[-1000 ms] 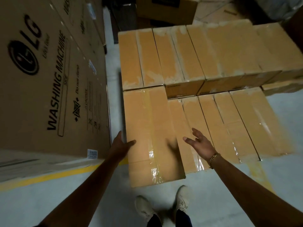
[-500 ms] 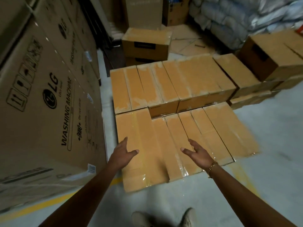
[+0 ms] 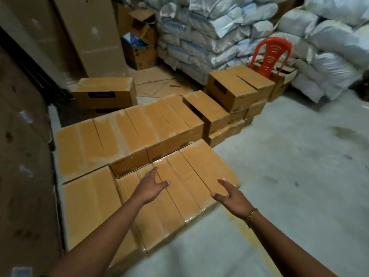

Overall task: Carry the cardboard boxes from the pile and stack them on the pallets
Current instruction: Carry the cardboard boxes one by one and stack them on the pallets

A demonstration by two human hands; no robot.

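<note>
Hovering with fingers spread, the left hand (image 3: 151,186) and right hand (image 3: 229,196) hang above the front row of cardboard boxes (image 3: 89,206), gripping nothing. Two low rows look already laid, though any pallet beneath is hidden. A loose pile (image 3: 237,86) by the red chair (image 3: 272,54) seems left to carry.

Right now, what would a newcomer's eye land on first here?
A broad, low spread of tan taped cardboard boxes fills the centre, with an open left hand and right hand held over its near row. Behind, at upper right, a bright red plastic chair stands out against a wall of stacked white sacks.
</note>
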